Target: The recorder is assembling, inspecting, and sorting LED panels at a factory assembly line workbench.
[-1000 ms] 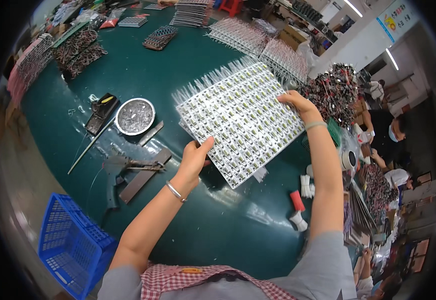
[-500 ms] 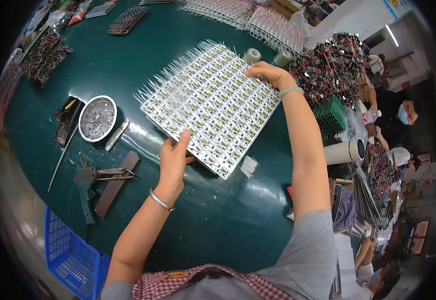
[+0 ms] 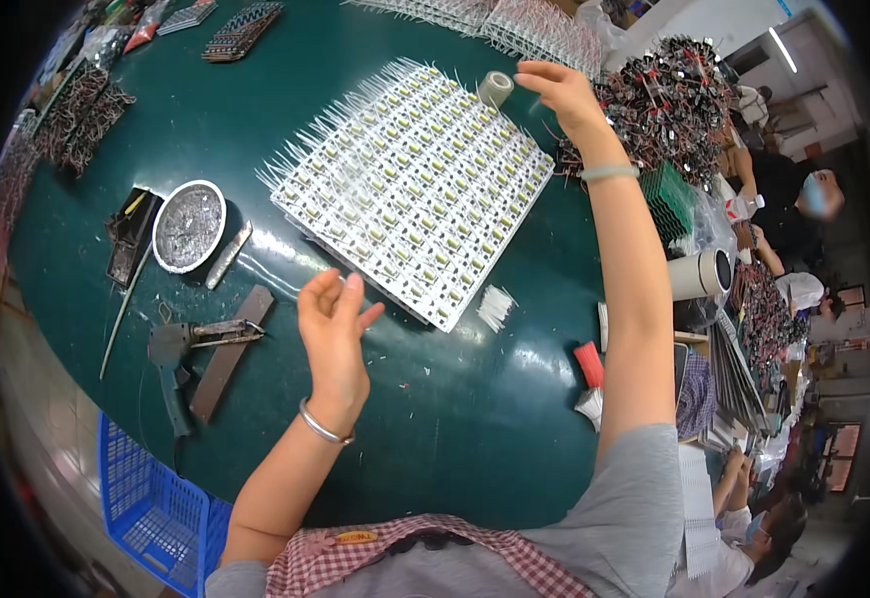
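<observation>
A square stack of white circuit-board panels [image 3: 405,189] lies on the green table, with rows of small yellow-green parts and thin white wires fringing its far left side. My left hand [image 3: 333,304] hovers just off the near left edge of the stack, fingers bent loosely apart and holding nothing. Past the far right corner my right hand [image 3: 566,95] reaches out, its fingers stretched toward a tape roll [image 3: 496,89]. It appears apart from that roll; what lies under the palm is hidden. A small bundle of white strips [image 3: 496,308] rests by the near corner.
To the left are a bowl of solder [image 3: 189,227], a soldering gun [image 3: 180,349], a flat brown bar [image 3: 232,354] and a black tray [image 3: 134,237]. A heap of wired parts [image 3: 664,105] and a white cylinder [image 3: 699,275] stand right. A blue basket [image 3: 156,498] sits below; co-workers sit beyond.
Both hands have come off the panel stack. My right hand has moved up and right, covering where a second tape roll stood; my left has drawn slightly back and opened.
</observation>
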Demonstrator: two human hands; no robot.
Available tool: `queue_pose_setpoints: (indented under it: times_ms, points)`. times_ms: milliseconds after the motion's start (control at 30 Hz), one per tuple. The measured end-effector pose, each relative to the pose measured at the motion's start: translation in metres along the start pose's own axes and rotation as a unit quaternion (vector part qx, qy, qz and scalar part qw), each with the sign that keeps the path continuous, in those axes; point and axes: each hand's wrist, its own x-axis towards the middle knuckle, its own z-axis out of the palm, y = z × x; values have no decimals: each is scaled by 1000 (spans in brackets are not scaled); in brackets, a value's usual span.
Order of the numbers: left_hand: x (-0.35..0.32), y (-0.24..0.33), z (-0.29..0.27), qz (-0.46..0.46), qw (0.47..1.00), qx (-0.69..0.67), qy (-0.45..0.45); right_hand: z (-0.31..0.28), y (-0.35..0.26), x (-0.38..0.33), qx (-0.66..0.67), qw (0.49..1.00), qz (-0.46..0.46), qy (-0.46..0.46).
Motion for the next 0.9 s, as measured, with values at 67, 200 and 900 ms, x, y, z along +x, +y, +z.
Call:
queue_pose_setpoints:
  times_ms: [67,200,900]
  points:
    - [-10,-3,1,-26,999,-16,-34,5,-3,-31,74,991,-12,115]
    - [-11,-8,11,-55,994,-7,-99,21,1,-118,143,958,-77,237]
    - [-5,0,21,-39,985,-29,-166,107,30,-244,98,964,86,234]
